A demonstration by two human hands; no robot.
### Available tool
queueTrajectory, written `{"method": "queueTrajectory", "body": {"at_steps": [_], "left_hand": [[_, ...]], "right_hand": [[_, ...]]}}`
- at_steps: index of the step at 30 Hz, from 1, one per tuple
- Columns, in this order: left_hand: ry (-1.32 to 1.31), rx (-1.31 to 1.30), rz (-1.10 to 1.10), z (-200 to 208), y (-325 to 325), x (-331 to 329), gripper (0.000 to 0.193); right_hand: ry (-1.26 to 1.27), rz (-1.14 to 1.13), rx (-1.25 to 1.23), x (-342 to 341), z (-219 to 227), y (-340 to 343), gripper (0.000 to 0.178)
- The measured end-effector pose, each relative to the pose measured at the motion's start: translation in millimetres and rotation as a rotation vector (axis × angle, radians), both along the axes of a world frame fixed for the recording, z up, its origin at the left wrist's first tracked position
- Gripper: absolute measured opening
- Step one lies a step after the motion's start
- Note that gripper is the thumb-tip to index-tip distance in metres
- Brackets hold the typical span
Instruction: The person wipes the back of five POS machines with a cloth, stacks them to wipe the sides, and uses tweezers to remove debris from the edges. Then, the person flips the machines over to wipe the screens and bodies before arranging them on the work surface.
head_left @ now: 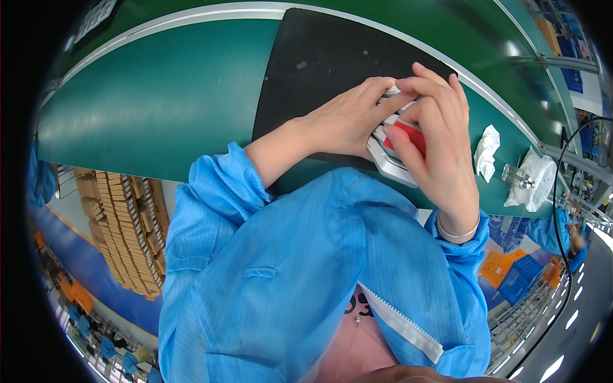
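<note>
A white-and-grey plastic device [391, 164] with a red panel [411, 136] rests at the right part of a black mat [313, 70]. Its exact kind cannot be made out, since my fingers cover much of it. My left hand [348, 121] is wrapped along its left side, with the fingers reaching to its far end. From the right, my right hand [444, 137] bends over the device. Its thumb and index finger curl in at the red panel, while the other fingers are raised and apart.
Right of the mat, a crumpled white tissue [488, 153] lies on the green table [153, 96]. Beside it sits a white plastic bag [539, 182] with a metal fitting [516, 177]. A black cable [562, 217] hangs at the right. Stacked cardboard boxes [124, 223] stand beyond the table's near edge.
</note>
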State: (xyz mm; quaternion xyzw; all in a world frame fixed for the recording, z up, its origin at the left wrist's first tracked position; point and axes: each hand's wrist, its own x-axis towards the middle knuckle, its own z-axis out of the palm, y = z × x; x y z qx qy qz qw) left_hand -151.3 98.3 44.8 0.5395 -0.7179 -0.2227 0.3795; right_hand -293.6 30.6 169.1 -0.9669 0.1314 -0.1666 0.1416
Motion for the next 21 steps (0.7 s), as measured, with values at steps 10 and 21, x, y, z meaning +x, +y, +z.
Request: {"method": "queueTrajectory", "body": {"at_steps": [10,21], "left_hand": [[0.078,-0.087,0.011,2,1,-2,0.102],[0.133,0.002,-0.107,1,0,4,0.081]], "right_hand": [[-0.126,-0.047,0.150,-2,15,-23,0.012],[0.083,-0.007,-0.002,19,-6,18,0.019]]}}
